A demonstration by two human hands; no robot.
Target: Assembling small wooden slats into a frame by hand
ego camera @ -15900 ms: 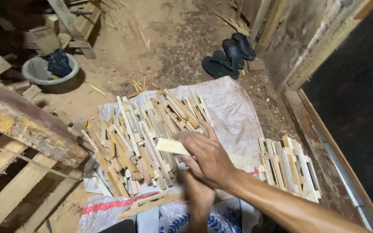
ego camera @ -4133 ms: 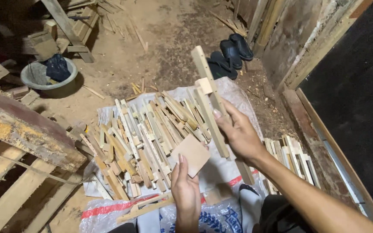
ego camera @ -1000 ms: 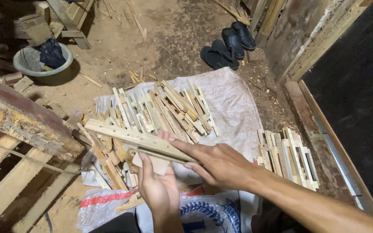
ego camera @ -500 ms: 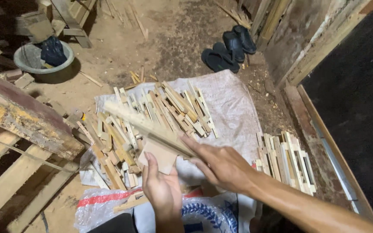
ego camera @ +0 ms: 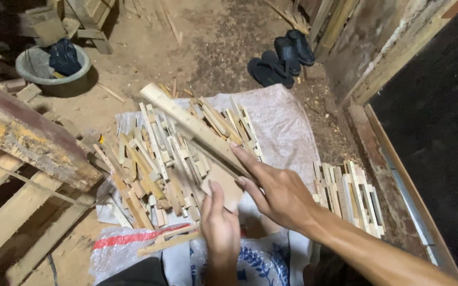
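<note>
The right hand [ego camera: 282,193] gripped a long wooden strip [ego camera: 192,126] running up and away from the fingers, while the left hand [ego camera: 219,228] pinched a small flat piece [ego camera: 223,182] against it just below. Left of the grip a loose pile of sticks [ego camera: 149,164] lay unsorted on the white sack [ego camera: 284,119] — most work seemingly left; right of it, a neater stack [ego camera: 351,193]. Far off, a grey basin [ego camera: 49,71] held a dark bundle.

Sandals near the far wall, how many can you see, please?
2: a pair of dark sandals lies side by side on the dirt floor beyond the white sack, by the wooden wall. None seem hidden.
</note>
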